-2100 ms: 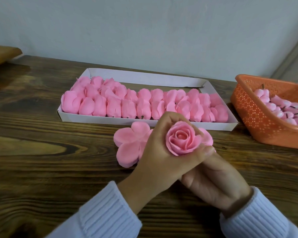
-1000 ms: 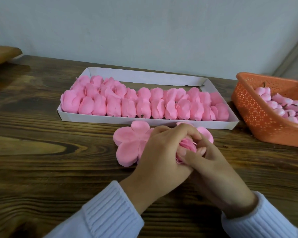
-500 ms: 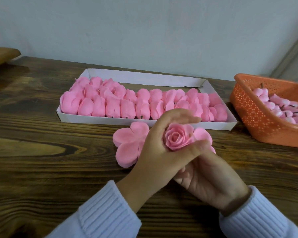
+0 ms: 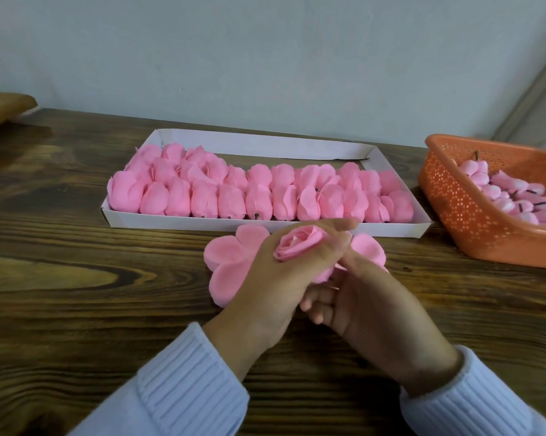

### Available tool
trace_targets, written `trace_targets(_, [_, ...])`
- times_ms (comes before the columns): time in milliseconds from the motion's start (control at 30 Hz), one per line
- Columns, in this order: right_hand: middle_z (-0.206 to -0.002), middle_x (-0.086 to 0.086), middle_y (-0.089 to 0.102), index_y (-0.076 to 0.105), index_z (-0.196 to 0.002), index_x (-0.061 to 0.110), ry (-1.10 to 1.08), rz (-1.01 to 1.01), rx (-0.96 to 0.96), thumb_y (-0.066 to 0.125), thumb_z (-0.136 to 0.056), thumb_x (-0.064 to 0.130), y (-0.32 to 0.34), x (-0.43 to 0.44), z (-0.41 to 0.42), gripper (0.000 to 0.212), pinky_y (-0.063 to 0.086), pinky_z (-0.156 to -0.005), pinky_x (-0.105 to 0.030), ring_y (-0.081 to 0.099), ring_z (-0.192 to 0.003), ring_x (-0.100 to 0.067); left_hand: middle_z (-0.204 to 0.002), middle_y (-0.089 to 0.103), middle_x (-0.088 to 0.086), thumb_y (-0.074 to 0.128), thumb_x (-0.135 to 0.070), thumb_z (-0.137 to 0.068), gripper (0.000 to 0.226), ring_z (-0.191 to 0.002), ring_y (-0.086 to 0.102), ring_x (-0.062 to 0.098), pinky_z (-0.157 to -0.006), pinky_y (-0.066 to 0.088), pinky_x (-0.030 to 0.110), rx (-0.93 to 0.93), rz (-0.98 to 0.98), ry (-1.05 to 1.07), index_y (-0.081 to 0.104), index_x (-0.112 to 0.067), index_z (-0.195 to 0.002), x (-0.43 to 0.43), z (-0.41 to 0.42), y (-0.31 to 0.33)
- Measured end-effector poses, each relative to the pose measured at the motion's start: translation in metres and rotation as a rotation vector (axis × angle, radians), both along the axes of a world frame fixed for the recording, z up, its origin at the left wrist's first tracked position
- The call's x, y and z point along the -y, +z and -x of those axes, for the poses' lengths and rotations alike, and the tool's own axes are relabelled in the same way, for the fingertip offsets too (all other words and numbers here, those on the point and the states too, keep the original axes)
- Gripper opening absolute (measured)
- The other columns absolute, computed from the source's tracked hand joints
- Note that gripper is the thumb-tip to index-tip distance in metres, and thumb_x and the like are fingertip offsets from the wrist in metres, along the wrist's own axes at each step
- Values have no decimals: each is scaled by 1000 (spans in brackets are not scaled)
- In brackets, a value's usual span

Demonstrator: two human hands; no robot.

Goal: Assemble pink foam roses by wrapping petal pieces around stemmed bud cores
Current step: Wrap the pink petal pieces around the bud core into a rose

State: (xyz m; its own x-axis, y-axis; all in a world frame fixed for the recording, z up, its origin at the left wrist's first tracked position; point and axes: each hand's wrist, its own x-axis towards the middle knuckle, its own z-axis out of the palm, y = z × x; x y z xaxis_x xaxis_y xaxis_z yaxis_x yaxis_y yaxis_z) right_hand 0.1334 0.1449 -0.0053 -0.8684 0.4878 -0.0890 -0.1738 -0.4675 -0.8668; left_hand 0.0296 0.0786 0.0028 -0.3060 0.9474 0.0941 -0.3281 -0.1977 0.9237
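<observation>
My left hand (image 4: pixel 275 278) grips a pink foam rose (image 4: pixel 298 243), fingers and thumb curled round its sides, bloom tilted toward the far right. My right hand (image 4: pixel 366 300) sits under and just right of it, palm up, fingers curled at the rose's base; what it pinches is hidden. A flat pink petal piece (image 4: pixel 227 262) lies on the table beneath both hands, one lobe (image 4: pixel 369 250) showing to the right.
A white cardboard tray (image 4: pixel 202 221) packed with several pink petal pieces stands just beyond my hands. An orange perforated basket (image 4: pixel 473 215) with several stemmed bud cores (image 4: pixel 511 196) sits at the right. The dark wooden table (image 4: pixel 76 309) meets a wall behind.
The rose was pressed down between both hands a second ago, then raised. It now tilts toward the right and away, and my right hand's fingers have shifted under its base.
</observation>
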Motion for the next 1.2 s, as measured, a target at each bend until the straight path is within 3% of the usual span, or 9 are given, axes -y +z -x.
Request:
trace_targets(67, [-70,-11,65,73,-85,12,-17,-28,41,49,-95,30,-3,2,1,32,49,-50,-23,62,-58,-17,-45,57,-5,73,-34,-72,23,-27,38,6,-31,36,14,39,5,-18,74,-23,-92,0,-1,0])
trace_targets(133, [-68,-11,64,72,-86,8,-49,-13,9,54,-89,27,-3,5,2,26,50,-50,-22,62,-57,-16,-66,70,-5,74,-35,-64,18,-32,43,6,-31,34,13,36,-20,-13,73,-24,-78,0,-1,-1])
trace_targets(233, [-76,-16,65,71,-93,2,-72,-5,-27,65,-85,22,-2,5,1,22,54,-57,-22,64,-66,-17,-100,73,-2,74,-28,-61,13,-52,62,6,-35,37,13,60,-79,3,62,-25,-63,-1,-2,-1])
trace_targets(367, [-100,-19,65,62,-112,3,-105,-77,-83,70,-80,15,-3,6,0,34,56,-77,-30,64,-88,-23,-95,73,-2,74,-13,-68,19,-85,69,11,-50,48,16,103,-83,42,61,-24,-60,-2,-1,-2])
trace_targets(633, [-68,-12,65,74,-93,7,-87,10,38,52,-88,29,1,2,0,32,54,-53,-23,64,-58,-16,-96,70,4,73,-27,-67,18,-42,50,4,-33,33,13,59,-12,-6,64,-12,-71,1,-3,-1])
trace_targets(800, [-104,-22,65,61,-114,-4,-99,-5,-17,60,-79,16,0,6,-1,41,57,-81,-32,62,-95,-28,-97,72,-3,75,-24,-60,16,-91,71,16,-68,56,27,30,-97,19,59,-24,-61,0,-2,-1])
trace_targets(900, [-115,-21,65,50,-126,-6,-103,2,-84,64,-81,8,3,8,-1,49,51,-93,-38,63,-107,-29,-97,71,-1,76,-25,-57,18,-101,68,20,-85,56,40,29,-103,52,61,-21,-65,-3,-1,-5])
trace_targets(1067, [-128,-24,59,46,-135,-2,-89,24,-70,54,-91,10,5,7,-2,46,45,-101,-45,56,-122,-33,-98,71,-1,77,-25,-60,19,-94,68,15,-81,56,34,-67,-140,44,68,-27,-77,-4,1,-8])
trace_targets(1200, [-132,-25,56,48,-133,-3,-67,52,-54,44,-98,17,7,7,-2,40,42,-102,-50,51,-127,-36,-106,69,-2,81,-13,-62,66,-99,68,14,-81,55,28,-118,-134,-5,55,-25,-121,-6,2,-11])
